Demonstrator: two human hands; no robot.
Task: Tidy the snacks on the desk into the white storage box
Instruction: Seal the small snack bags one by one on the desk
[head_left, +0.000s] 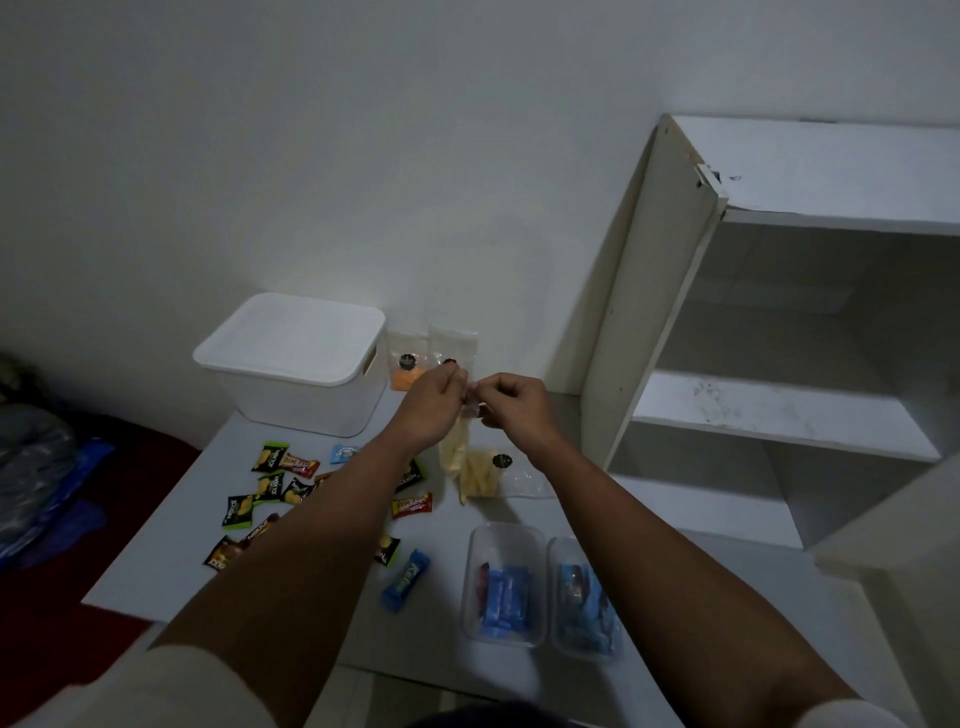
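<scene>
Clear plastic is what both hands pinch: the left hand (434, 397) and the right hand (511, 402) hold the top of a thin snack bag (454, 447) that hangs above the bench (171, 561). It looks light, soft and slippery, with brittle sticks inside, so the sealed top seems the best place to hold. At the far left stands the white storage box (291, 364), its lid still on.

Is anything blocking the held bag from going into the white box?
Yes. The lid sits closed on the white box, covering the opening. Both the left hand and right hand pinch the top of the bag, so neither is free to lift it.
</scene>
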